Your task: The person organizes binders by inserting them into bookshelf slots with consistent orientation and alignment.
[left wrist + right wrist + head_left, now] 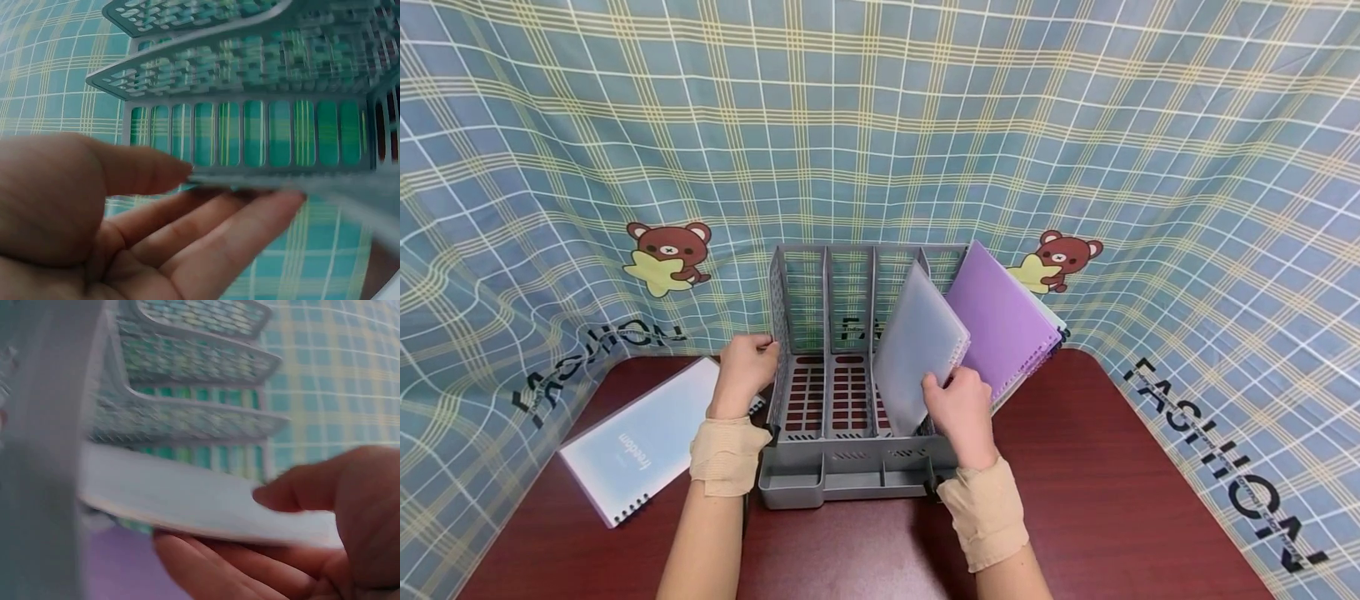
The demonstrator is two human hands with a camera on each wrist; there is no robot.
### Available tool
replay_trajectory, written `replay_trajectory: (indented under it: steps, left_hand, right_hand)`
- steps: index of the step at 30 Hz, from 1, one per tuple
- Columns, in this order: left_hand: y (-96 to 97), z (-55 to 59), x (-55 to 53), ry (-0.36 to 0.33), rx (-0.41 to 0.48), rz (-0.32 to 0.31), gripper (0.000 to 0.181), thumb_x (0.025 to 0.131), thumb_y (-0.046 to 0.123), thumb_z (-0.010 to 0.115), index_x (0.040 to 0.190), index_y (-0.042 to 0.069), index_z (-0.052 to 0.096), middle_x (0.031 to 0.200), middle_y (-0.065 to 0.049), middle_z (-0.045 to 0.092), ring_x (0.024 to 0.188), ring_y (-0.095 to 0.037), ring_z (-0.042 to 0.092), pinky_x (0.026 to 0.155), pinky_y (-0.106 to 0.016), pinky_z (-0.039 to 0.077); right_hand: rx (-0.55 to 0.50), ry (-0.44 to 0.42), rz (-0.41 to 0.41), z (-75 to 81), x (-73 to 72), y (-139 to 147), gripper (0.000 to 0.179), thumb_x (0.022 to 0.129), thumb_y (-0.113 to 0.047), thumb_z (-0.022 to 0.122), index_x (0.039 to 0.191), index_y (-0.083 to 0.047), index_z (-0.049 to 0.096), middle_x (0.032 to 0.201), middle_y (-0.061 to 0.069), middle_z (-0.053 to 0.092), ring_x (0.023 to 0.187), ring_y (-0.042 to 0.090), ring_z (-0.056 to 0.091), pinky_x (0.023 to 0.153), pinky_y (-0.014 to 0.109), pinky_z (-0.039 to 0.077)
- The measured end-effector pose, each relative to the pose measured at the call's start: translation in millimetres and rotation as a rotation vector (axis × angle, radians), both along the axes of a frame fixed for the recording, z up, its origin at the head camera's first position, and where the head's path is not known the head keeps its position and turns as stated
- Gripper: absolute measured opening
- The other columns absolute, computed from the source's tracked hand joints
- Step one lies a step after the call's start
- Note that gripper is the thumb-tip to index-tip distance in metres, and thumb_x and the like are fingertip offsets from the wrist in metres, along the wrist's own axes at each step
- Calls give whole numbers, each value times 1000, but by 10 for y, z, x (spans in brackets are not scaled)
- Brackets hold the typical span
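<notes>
A grey desktop file rack [850, 446] with upright dividers stands in the middle of the table. My left hand [745, 375] pinches the edge of its left side panel [778, 300]; in the left wrist view the thumb is above that edge and the fingers below. My right hand [961, 412] grips a spiral notebook with a frosted, translucent cover [917, 350], thumb on one face and fingers on the other. This notebook is tilted within a right-hand slot; its lower end is hidden behind the rack's front. Beside it a purple spiral notebook [1000, 321] leans out to the right.
A light blue spiral notebook [640, 442] lies flat on the dark red table [1120, 500] at the left. Pale green sheets or covers [1051, 310] show behind the purple notebook. Shallow trays [853, 479] run along the rack's front. A checked cloth [880, 125] surrounds the table.
</notes>
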State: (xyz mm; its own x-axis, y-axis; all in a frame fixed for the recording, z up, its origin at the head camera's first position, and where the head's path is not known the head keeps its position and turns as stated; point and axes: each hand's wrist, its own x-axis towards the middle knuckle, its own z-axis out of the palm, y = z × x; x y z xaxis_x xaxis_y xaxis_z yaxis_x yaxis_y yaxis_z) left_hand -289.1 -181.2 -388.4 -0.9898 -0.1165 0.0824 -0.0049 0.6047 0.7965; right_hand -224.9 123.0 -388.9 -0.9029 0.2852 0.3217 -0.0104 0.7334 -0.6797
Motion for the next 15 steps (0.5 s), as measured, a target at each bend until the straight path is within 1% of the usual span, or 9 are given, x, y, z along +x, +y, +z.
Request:
replay_trajectory:
  steps: [2, 4, 6, 8, 10, 11, 13, 15]
  left_hand:
    - [-4, 36, 22, -18, -9, 11, 48, 109, 22, 48, 149, -5, 51, 121, -29, 70, 77, -28, 71, 61, -35, 52]
    - [-11, 89, 62, -37, -13, 14, 50, 109, 25, 47, 151, -3, 50, 127, -29, 68, 91, -35, 73, 69, -40, 56]
    - [-28, 160, 122, -41, -13, 14, 52, 108, 27, 47, 152, -1, 49, 134, -28, 64, 105, -38, 71, 75, -45, 57]
    - [-64, 230, 199, -20, -6, 18, 51, 108, 28, 46, 152, 1, 50, 136, -27, 64, 111, -40, 69, 80, -48, 56]
    - [-103, 299, 282, 10, -2, 28, 50, 108, 28, 45, 150, 2, 52, 137, -26, 64, 112, -41, 68, 79, -48, 54]
    - [-121, 328, 322, 29, -3, 36, 49, 108, 27, 45, 149, 2, 54, 135, -26, 65, 108, -41, 69, 76, -47, 53]
    - [-148, 372, 398, 52, -15, 48, 48, 108, 26, 44, 148, 3, 56, 133, -25, 66, 102, -39, 69, 73, -43, 51]
    - [-151, 394, 457, 57, -28, 47, 48, 107, 26, 44, 146, 2, 57, 131, -25, 67, 89, -36, 68, 67, -40, 48]
  right_hand:
    - [34, -22, 36, 103, 68, 47, 33, 91, -29, 69, 63, -11, 66, 60, 4, 65, 59, 30, 62, 56, 42, 47]
    - [63, -66, 69, 232, 159, 105, 32, 93, -33, 70, 71, -11, 75, 65, 3, 70, 62, 27, 64, 57, 42, 48]
    - [89, -116, 93, 370, 262, 167, 32, 95, -39, 68, 83, -13, 82, 74, 2, 75, 67, 25, 67, 60, 41, 50]
    - [100, -146, 96, 510, 378, 229, 33, 96, -45, 67, 93, -16, 85, 79, -1, 77, 71, 22, 67, 63, 40, 51]
    - [99, -143, 101, 629, 480, 276, 34, 97, -47, 66, 95, -20, 85, 76, -4, 75, 70, 20, 65, 64, 38, 49]
    - [93, -126, 103, 673, 522, 288, 33, 98, -48, 65, 97, -21, 85, 74, -6, 75, 70, 19, 64, 64, 36, 49]
    - [64, -63, 121, 733, 584, 281, 29, 98, -45, 66, 99, -22, 84, 73, -9, 74, 68, 15, 63, 64, 34, 49]
    - [40, 25, 174, 749, 598, 230, 23, 99, -39, 67, 100, -22, 83, 74, -11, 75, 66, 11, 63, 63, 32, 50]
